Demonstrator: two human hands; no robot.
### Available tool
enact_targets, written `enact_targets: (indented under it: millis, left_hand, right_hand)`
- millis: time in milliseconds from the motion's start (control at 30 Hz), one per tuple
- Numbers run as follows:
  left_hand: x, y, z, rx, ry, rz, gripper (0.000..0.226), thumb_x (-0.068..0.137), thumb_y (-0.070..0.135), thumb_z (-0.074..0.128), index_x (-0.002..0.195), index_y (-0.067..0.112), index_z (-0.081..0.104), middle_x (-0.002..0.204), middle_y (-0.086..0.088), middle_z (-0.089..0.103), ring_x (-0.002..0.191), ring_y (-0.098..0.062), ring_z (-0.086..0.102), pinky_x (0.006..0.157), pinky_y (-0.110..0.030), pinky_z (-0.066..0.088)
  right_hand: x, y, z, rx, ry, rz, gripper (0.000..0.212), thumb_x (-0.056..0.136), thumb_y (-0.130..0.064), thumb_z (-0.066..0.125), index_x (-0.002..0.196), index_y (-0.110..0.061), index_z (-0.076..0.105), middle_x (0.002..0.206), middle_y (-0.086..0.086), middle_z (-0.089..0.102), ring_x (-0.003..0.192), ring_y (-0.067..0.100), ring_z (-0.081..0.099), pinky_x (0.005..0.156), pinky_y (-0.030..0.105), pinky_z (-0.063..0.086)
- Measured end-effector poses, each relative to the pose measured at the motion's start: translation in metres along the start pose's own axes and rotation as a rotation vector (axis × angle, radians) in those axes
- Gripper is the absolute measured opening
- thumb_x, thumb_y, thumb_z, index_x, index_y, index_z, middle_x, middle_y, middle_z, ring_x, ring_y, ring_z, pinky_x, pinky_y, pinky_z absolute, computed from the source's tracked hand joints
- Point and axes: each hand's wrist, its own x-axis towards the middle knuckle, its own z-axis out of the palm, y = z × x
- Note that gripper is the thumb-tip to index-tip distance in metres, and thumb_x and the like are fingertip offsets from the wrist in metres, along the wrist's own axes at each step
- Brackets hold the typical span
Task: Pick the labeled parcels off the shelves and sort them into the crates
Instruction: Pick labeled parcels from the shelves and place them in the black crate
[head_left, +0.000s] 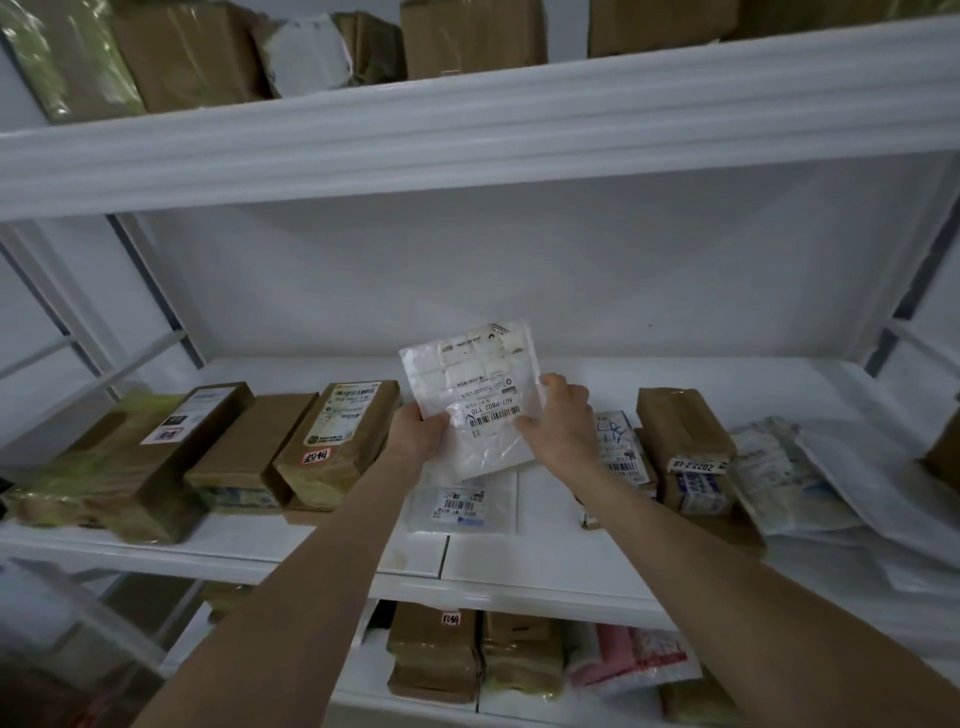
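Above the middle of the white shelf (545, 551), a flat white plastic mailer parcel (478, 395) is held clear of the board, with nothing resting on it or touching it but the hands.

At the shelf's left end lie three brown tape-wrapped boxes (244, 452) side by side, their long sides running from the front edge toward the back wall. Next comes the left hand (415, 434). Its grip is closed on the parcel's left long edge, thumb on the labelled face and the fingers hidden behind.

The parcel's long axis runs from near the person up and away toward the back of the shelf, tilted a little. Its barcode label faces the camera, and the print appears upside down to the wearer. Directly below it, flat on the shelf near the front edge, lies a clear pouch with a barcode label (462, 504).

The right hand (563, 421) pinches the opposite long edge at about the same height, thumb on top. Both grips therefore sit on the lower half, and neither hand is nearer than the other.

Toward the right end stand more brown taped boxes (685, 441) and a heap of white mailers (779, 467).

The crates are out of view, so which way the parcel must go cannot be told. A judgement: either hand could let go and the other carry it alone.
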Motion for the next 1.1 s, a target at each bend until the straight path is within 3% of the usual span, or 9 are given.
enact_targets:
  millis: [100,200,267,333,433,533,633,833,1100]
  left_hand:
    - [0.003,-0.002,0.000,0.140,0.003,0.049,0.022,0.096,0.009,0.049,0.115,0.001,0.057,0.095,-0.006,0.062,0.093,-0.024,0.059,0.091,-0.038,0.051]
    - [0.006,-0.006,0.002,0.383,0.073,0.137,0.025,0.096,0.011,0.047,0.119,0.003,0.052,0.103,-0.010,0.063,0.083,-0.021,0.057,0.075,-0.032,0.049]
    - [0.008,-0.015,0.005,0.501,0.095,0.152,0.038,0.094,0.012,0.050,0.131,0.006,0.043,0.118,-0.011,0.058,0.099,-0.027,0.059,0.083,-0.036,0.049]
    - [0.009,-0.033,0.009,0.756,-0.024,0.151,0.049,0.096,0.017,0.047,0.140,0.005,0.028,0.133,-0.013,0.046,0.116,-0.030,0.052,0.095,-0.036,0.044]
    - [0.011,-0.064,0.015,0.948,-0.184,0.087,0.057,0.094,0.021,0.045,0.145,0.010,0.021,0.145,-0.016,0.034,0.129,-0.032,0.042,0.103,-0.037,0.039]
    - [0.010,-0.081,0.018,0.966,-0.212,0.057,0.048,0.093,0.020,0.049,0.139,0.015,0.039,0.139,-0.015,0.044,0.124,-0.034,0.049,0.100,-0.039,0.044]
    - [0.012,-0.087,0.023,1.034,-0.204,0.119,0.035,0.093,0.024,0.049,0.127,0.017,0.052,0.124,-0.011,0.059,0.110,-0.031,0.059,0.091,-0.037,0.049]
    - [0.018,-0.078,0.042,1.003,-0.384,0.366,0.050,0.097,0.022,0.044,0.145,0.013,0.033,0.147,-0.008,0.040,0.133,-0.026,0.041,0.109,-0.031,0.032]
    - [0.004,-0.042,-0.005,0.706,-0.077,0.514,0.048,0.090,0.001,0.044,0.136,0.014,0.047,0.145,-0.006,0.037,0.127,-0.024,0.044,0.102,-0.033,0.041]
  right_hand:
    - [0.000,0.002,0.003,0.117,-0.120,0.051,0.074,0.087,-0.031,0.067,0.146,-0.026,0.023,0.130,0.010,0.044,0.109,0.028,0.055,0.076,0.032,0.044]
    - [-0.004,0.006,0.017,0.124,-0.132,0.012,0.070,0.090,-0.022,0.065,0.146,-0.029,0.024,0.123,0.008,0.057,0.096,0.025,0.060,0.071,0.030,0.046]
    - [-0.008,0.008,0.032,0.042,-0.175,0.000,0.063,0.090,-0.016,0.062,0.143,-0.029,0.030,0.117,0.006,0.061,0.085,0.021,0.061,0.071,0.032,0.053]
    - [-0.013,0.011,0.047,-0.179,-0.254,-0.005,0.055,0.089,-0.015,0.058,0.138,-0.029,0.037,0.116,0.007,0.058,0.091,0.024,0.060,0.079,0.037,0.055]
    - [-0.019,0.016,0.062,-0.478,-0.328,-0.066,0.048,0.087,-0.020,0.056,0.134,-0.026,0.046,0.134,0.013,0.040,0.120,0.034,0.043,0.100,0.046,0.042]
    - [-0.023,0.013,0.070,-0.510,-0.379,-0.206,0.052,0.091,-0.017,0.054,0.141,-0.024,0.043,0.150,0.009,0.025,0.138,0.032,0.022,0.112,0.044,0.027]
    - [-0.027,0.010,0.078,-0.543,-0.424,-0.231,0.048,0.091,-0.012,0.049,0.138,-0.020,0.049,0.142,0.009,0.039,0.132,0.031,0.031,0.108,0.042,0.034]
    - [-0.023,0.013,0.069,-0.656,-0.371,-0.118,0.041,0.094,-0.014,0.047,0.134,-0.017,0.054,0.133,0.010,0.049,0.127,0.029,0.038,0.104,0.037,0.033]
    - [-0.018,-0.025,0.078,-0.427,-0.246,-0.121,0.044,0.099,-0.024,0.041,0.142,-0.020,0.041,0.141,0.012,0.044,0.130,0.033,0.038,0.107,0.040,0.033]
